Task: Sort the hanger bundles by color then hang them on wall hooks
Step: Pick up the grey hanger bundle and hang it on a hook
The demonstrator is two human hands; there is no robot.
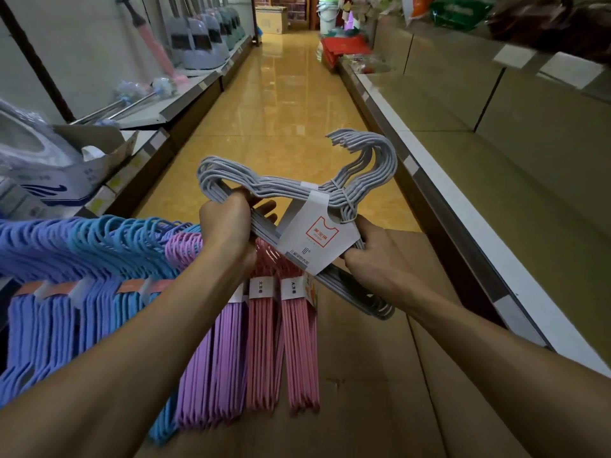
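Note:
I hold a grey hanger bundle [360, 160] with a white paper label in front of me, over the aisle. My left hand [228, 226] grips its left shoulder end, and my right hand [370, 252] grips the bundle below the label. Its hooks point up and to the right. Below and to the left, hanging in a row, are blue hanger bundles [59, 312], a purple bundle [215, 365] and pink bundles [284, 338].
A brown cardboard box [363, 375] lies under my arms. Shelves run along both sides of the aisle, a bare one on the right [496, 180]. Mops and brooms [198, 38] stand on the left. The yellow tiled floor [291, 104] stretches ahead.

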